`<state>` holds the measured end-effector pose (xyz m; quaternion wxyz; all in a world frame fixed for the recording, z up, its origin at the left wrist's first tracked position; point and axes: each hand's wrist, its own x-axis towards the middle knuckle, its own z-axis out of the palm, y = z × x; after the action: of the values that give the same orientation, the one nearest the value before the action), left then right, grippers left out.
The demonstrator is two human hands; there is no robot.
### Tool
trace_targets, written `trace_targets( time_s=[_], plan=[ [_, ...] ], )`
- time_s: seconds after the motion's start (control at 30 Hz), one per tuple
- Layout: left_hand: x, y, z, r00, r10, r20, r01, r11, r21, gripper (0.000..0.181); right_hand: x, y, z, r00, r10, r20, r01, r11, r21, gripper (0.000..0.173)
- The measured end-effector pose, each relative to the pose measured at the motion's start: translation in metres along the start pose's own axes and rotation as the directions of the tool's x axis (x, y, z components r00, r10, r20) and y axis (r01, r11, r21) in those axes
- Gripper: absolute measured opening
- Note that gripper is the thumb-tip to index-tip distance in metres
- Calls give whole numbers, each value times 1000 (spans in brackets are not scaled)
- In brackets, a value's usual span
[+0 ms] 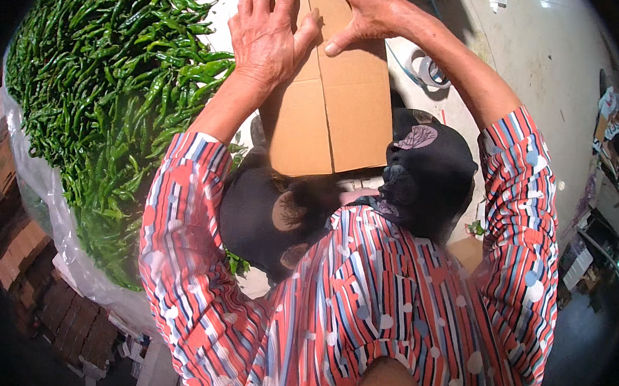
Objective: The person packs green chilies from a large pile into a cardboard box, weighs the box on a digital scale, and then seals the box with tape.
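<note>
A brown cardboard box (347, 115) stands before me between my knees, its two top flaps folded down and meeting along a narrow center seam. My left hand (272, 37) rests on the left flap near the far end, fingers spread and thumb close to the seam. Across from it, my right hand (370, 14) lies on the right flap with its thumb pointing toward the seam. The upper frame edge cuts off some fingertips of the right hand and the box's far end. Neither hand appears to grip anything.
A large heap of green chili peppers (119, 72) spreads on my left over clear plastic sheeting (59, 224). Rolls of tape (418, 63) lie on the pale floor (534, 63) to the right. Stacked brown cartons (20, 253) are at far left, and mixed litter (612, 139) at far right.
</note>
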<state>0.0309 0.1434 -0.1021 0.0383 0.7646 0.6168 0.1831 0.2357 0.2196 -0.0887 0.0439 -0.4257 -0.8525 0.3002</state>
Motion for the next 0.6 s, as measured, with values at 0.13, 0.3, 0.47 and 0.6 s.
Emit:
trace_targets(
  time_s=[0.13,0.3,0.47,0.6],
  plan=[
    [-1,-1,-1,999,35,-6,-35,999,39,68,-7,-5,-10,998,55,26,-55,998,0,127],
    [1,-3,-1,999,24,42,-27,998,58,66,-1,7,5,999,14,-38,-15,1000,-16,125],
    [4,-4,4,998,58,1,-58,998,25,66,0,17,6,999,7,-49,-7,1000,-3,123],
    [21,9,-5,998,-32,58,27,996,89,63,-2,16,6,998,-9,-57,11,1000,30,123]
  ],
)
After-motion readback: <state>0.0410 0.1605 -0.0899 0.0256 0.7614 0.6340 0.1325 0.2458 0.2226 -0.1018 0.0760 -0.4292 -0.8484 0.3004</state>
